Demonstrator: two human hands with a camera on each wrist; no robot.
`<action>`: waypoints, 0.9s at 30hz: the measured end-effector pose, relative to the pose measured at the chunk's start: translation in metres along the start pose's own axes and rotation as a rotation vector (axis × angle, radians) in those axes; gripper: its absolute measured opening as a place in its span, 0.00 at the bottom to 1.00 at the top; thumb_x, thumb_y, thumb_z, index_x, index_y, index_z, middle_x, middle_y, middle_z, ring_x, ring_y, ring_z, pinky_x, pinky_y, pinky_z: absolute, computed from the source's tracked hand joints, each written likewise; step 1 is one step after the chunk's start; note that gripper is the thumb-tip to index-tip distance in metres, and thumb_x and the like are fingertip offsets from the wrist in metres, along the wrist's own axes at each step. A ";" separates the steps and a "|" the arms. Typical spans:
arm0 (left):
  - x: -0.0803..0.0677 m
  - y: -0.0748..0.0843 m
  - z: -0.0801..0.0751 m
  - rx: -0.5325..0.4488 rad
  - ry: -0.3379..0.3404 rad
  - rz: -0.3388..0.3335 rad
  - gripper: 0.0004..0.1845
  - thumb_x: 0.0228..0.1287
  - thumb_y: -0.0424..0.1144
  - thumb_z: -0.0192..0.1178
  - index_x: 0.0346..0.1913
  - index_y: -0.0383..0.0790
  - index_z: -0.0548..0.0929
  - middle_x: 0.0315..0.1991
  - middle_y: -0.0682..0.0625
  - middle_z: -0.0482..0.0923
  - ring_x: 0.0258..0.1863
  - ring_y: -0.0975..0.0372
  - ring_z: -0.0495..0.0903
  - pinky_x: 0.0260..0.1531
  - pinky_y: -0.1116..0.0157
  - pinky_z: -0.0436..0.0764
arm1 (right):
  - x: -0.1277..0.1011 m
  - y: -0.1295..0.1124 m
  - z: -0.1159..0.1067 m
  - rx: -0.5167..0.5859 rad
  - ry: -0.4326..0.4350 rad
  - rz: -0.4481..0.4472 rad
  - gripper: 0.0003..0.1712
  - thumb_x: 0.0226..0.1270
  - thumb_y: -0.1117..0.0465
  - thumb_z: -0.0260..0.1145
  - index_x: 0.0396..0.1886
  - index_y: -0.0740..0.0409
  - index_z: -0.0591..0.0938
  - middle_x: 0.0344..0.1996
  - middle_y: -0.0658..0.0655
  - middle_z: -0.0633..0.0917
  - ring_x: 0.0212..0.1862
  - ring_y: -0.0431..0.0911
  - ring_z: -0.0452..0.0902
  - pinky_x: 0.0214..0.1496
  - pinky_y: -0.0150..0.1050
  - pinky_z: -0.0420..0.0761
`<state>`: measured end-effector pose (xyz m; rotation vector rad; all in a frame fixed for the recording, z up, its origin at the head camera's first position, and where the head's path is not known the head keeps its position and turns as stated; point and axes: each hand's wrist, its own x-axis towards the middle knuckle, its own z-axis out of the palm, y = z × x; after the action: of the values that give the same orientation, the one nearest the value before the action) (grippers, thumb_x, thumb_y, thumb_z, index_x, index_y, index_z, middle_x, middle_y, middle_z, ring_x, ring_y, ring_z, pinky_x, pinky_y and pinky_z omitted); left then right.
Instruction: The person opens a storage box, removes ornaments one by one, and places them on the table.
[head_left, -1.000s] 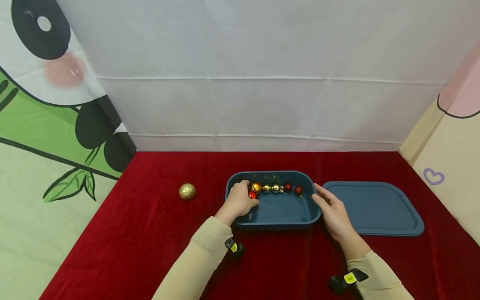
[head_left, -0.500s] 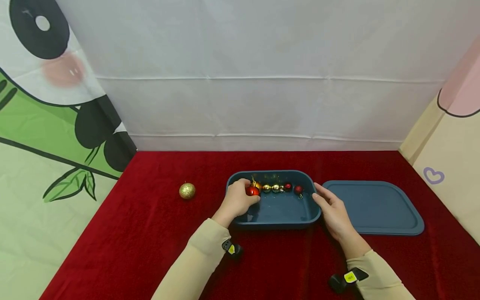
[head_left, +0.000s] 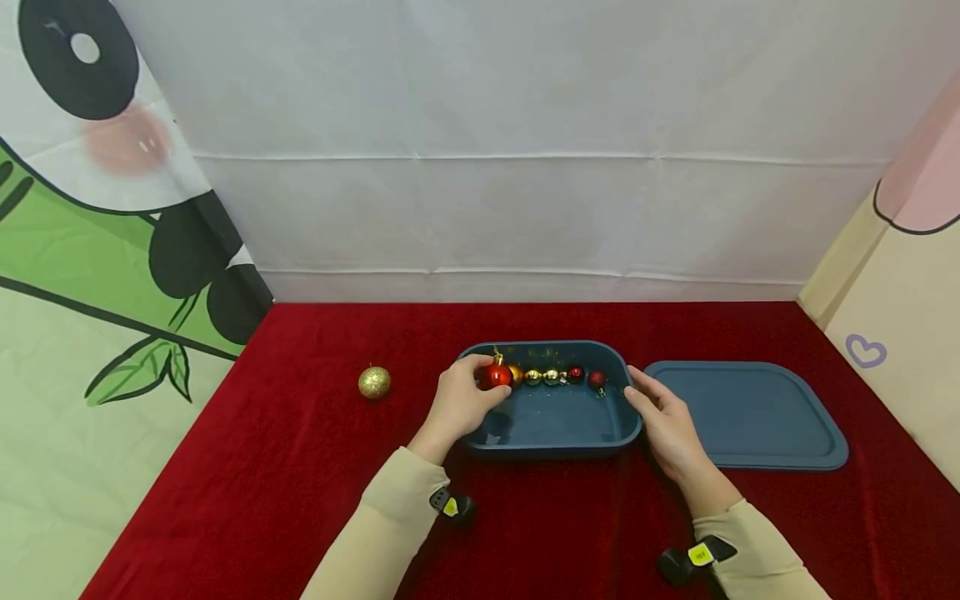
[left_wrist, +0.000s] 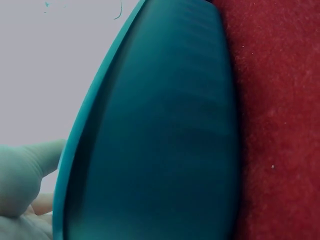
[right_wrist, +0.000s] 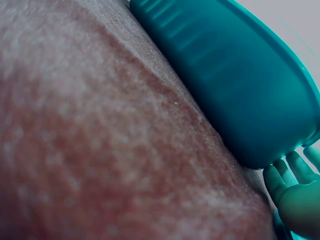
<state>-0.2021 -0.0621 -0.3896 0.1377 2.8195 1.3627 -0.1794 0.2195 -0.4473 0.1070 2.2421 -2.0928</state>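
A shiny red Christmas bauble [head_left: 498, 375] with a gold cap is pinched between the thumb and fingers of my left hand [head_left: 459, 398], at the left end of a blue plastic box [head_left: 555, 452]. In the left wrist view, that hand shows past the rim of the box [left_wrist: 95, 100]; the bauble is hidden there. A row of small gold and red baubles [head_left: 552, 377] lies along the back of the box floor. The fingertips of my right hand [head_left: 670, 433] touch the box's right end, fairly straight, as the right wrist view also shows of the fingers [right_wrist: 297, 167].
A matching blue lid [head_left: 750, 414] lies flat to the right of the box, close to the right hand. Off to the left, a glittery gold bauble [head_left: 374, 382] sits on the red cloth [head_left: 315, 467]. A pale backdrop [head_left: 525, 217] rises behind the table.
The left hand has lifted the red bauble from among the others and drawn it left toward the box's left rim. The right hand and the box have stayed put.
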 end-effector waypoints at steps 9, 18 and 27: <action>-0.005 -0.007 -0.008 -0.059 0.045 0.026 0.27 0.55 0.39 0.68 0.59 0.37 0.76 0.54 0.42 0.78 0.46 0.54 0.80 0.45 0.59 0.82 | -0.003 -0.002 0.002 -0.002 0.004 0.011 0.35 0.71 0.48 0.55 0.73 0.53 0.59 0.69 0.57 0.62 0.54 0.28 0.67 0.50 0.18 0.71; -0.008 -0.011 -0.017 -0.102 0.108 0.058 0.28 0.54 0.37 0.69 0.59 0.36 0.76 0.57 0.42 0.76 0.53 0.52 0.78 0.50 0.56 0.80 | -0.002 -0.002 0.003 -0.002 0.003 -0.003 0.35 0.71 0.48 0.55 0.73 0.55 0.59 0.70 0.58 0.62 0.55 0.29 0.67 0.51 0.19 0.72; -0.010 -0.015 -0.027 -0.109 0.160 0.049 0.28 0.55 0.38 0.68 0.60 0.38 0.75 0.57 0.41 0.76 0.50 0.51 0.79 0.50 0.56 0.80 | -0.002 -0.004 0.004 0.002 0.002 0.001 0.35 0.72 0.48 0.54 0.73 0.55 0.59 0.70 0.58 0.61 0.55 0.29 0.68 0.51 0.20 0.73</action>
<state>-0.1945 -0.0931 -0.3853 0.1026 2.8770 1.6026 -0.1778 0.2151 -0.4439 0.1111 2.2406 -2.0955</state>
